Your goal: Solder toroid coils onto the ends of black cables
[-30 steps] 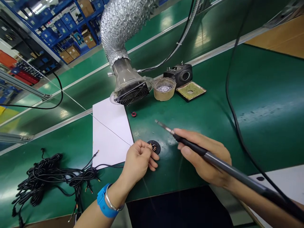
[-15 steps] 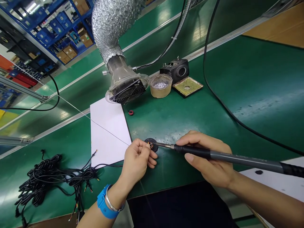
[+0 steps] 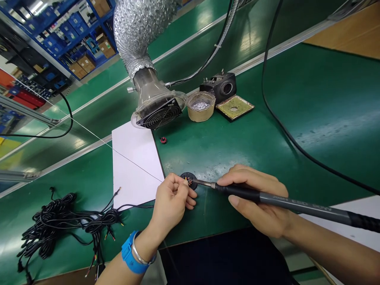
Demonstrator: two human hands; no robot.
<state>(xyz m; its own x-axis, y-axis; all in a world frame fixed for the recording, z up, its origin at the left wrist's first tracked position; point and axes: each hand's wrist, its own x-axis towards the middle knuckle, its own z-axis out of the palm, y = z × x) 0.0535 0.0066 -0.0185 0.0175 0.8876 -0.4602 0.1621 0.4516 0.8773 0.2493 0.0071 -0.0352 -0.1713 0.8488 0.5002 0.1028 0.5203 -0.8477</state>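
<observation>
My right hand [image 3: 261, 202] grips a soldering iron [image 3: 303, 208] like a pen. Its metal tip reaches left to a small round black holder [image 3: 192, 177], where coloured wire ends [image 3: 189, 181] stand around the middle. Close against that holder, my left hand [image 3: 170, 202] is pinched shut, with thumb and index finger together. A thin solder wire [image 3: 135, 163] runs taut from the upper left into this pinch. A black cable [image 3: 138, 206] passes behind the left hand; whether the fingers also hold it is hidden.
A fume extractor [image 3: 160, 113] hangs over white paper [image 3: 133, 158]. Beyond are a solder-filled pot [image 3: 201, 113], a yellow sponge tray [image 3: 235, 107] and a black iron stand [image 3: 219, 88]. A small red-and-black ring [image 3: 163, 140] lies mid-table. Bundled black cables [image 3: 56, 221] lie left; the iron's cord [image 3: 285, 134] arcs right.
My right hand and the soldering iron have shifted slightly left, and the iron has rolled a little, showing lettering. Its cord has swung right. My left hand stays almost still.
</observation>
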